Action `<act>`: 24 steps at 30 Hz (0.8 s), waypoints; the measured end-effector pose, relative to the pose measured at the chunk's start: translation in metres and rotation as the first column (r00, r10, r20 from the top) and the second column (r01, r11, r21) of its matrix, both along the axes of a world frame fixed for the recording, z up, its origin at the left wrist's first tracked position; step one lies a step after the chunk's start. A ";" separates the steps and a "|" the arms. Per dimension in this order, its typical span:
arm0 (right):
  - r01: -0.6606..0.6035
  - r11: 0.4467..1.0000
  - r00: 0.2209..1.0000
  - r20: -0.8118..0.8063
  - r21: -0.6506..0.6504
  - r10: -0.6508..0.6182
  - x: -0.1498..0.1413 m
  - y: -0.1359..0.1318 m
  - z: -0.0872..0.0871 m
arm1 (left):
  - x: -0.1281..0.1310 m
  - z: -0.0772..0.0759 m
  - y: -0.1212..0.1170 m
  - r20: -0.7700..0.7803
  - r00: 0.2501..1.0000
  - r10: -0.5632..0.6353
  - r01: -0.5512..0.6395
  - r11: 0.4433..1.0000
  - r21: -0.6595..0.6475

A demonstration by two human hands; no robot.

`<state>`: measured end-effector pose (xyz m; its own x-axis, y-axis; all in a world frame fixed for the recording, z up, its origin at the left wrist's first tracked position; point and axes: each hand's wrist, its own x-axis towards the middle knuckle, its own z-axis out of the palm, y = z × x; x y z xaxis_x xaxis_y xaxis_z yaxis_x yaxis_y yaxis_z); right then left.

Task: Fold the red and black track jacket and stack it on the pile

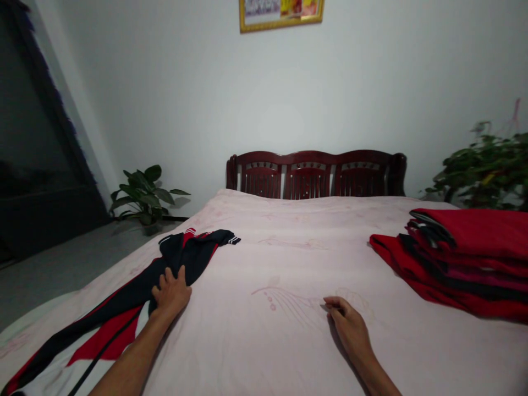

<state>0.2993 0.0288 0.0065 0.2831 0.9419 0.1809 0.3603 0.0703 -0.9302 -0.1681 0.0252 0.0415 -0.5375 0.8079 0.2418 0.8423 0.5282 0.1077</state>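
Observation:
A black, red and white garment [124,308] lies stretched out along the left side of the pink bedsheet [284,258]. My left hand [171,291] rests on its dark middle part, fingers curled into the cloth. My right hand [348,324] lies on the bare sheet near the middle, fingers bent under and pressed to the fabric, with nothing visible in them. A stack of folded red and black clothes [462,264] sits at the right edge of the bed, well away from both hands.
A dark wooden headboard [315,173] stands at the far end against a white wall. A potted plant [144,195] stands on the floor at left, another plant [487,170] at right. A gold-framed picture [280,14] hangs above.

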 end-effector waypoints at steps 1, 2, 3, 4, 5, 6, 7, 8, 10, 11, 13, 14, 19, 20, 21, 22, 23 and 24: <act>0.001 1.000 1.000 -0.006 0.000 -0.001 0.000 0.000 0.000 | -0.009 0.002 0.002 0.033 0.999 -0.001 0.001 1.000 0.002; 0.003 1.000 1.000 -0.013 0.002 -0.003 0.000 0.000 0.001 | -0.017 0.006 0.003 0.060 0.998 -0.003 0.003 1.000 0.004; 0.004 1.000 1.000 -0.020 0.006 -0.004 0.000 -0.001 0.002 | -0.025 0.011 0.005 0.084 0.996 0.000 0.000 1.000 0.007; 0.005 1.000 1.000 -0.026 0.009 -0.005 -0.001 -0.001 0.002 | -0.032 0.017 0.007 0.107 0.994 0.009 -0.010 1.000 0.011; 0.005 1.000 1.000 -0.029 0.007 -0.005 -0.001 -0.002 0.003 | -0.038 0.025 0.010 0.136 0.991 0.019 -0.022 1.000 0.019; 0.003 1.000 0.999 -0.032 0.001 -0.003 -0.001 -0.002 0.003 | -0.044 0.034 0.013 0.164 0.986 0.030 -0.036 0.999 0.032; 0.001 1.000 0.999 -0.035 -0.008 -0.001 -0.001 -0.002 0.002 | -0.047 0.044 0.017 0.187 0.982 0.036 -0.046 0.998 0.050; 0.000 1.000 0.999 -0.039 -0.014 -0.001 -0.001 -0.001 0.001 | -0.049 0.054 0.021 0.204 0.978 0.033 -0.050 0.996 0.075; 0.006 1.000 0.998 -0.065 -0.014 -0.007 -0.001 0.001 -0.001 | -0.040 0.072 0.028 0.213 0.977 0.004 -0.032 0.991 0.130; 0.012 1.000 0.996 -0.091 -0.010 -0.013 -0.001 0.002 -0.002 | -0.029 0.080 0.029 0.207 0.977 -0.045 0.009 0.985 0.170; 0.031 0.999 0.986 -0.163 -0.009 -0.032 -0.001 0.002 -0.004 | 0.006 0.090 0.024 0.180 0.955 -0.235 0.185 0.949 0.254; 0.045 0.999 0.978 -0.206 -0.010 -0.047 -0.001 0.002 -0.003 | 0.028 0.093 0.017 0.139 0.884 -0.447 0.376 0.856 0.356; 0.114 0.993 0.891 -0.444 0.012 -0.097 -0.004 -0.006 0.004 | 0.135 0.085 -0.053 0.304 0.113 -0.946 0.946 0.196 0.259; 0.116 0.993 0.861 -0.499 0.012 -0.094 -0.005 -0.007 0.005 | 0.146 0.081 -0.066 0.410 0.011 -0.912 0.967 0.114 0.227; 0.112 0.994 0.831 -0.549 0.008 -0.090 -0.006 -0.008 0.005 | 0.151 0.077 -0.077 0.506 -0.038 -0.862 0.974 0.082 0.212; 0.099 0.995 0.809 -0.582 -0.002 -0.082 -0.006 -0.008 0.005 | 0.151 0.073 -0.084 0.583 -0.049 -0.811 0.976 0.084 0.199; 0.074 0.997 0.805 -0.589 -0.015 -0.069 -0.007 -0.007 0.005 | 0.147 0.069 -0.088 0.633 -0.022 -0.774 0.971 0.134 0.196; 0.048 0.999 0.823 -0.565 -0.023 -0.053 -0.007 -0.005 0.005 | 0.139 0.066 -0.089 0.655 0.038 -0.755 0.955 0.220 0.197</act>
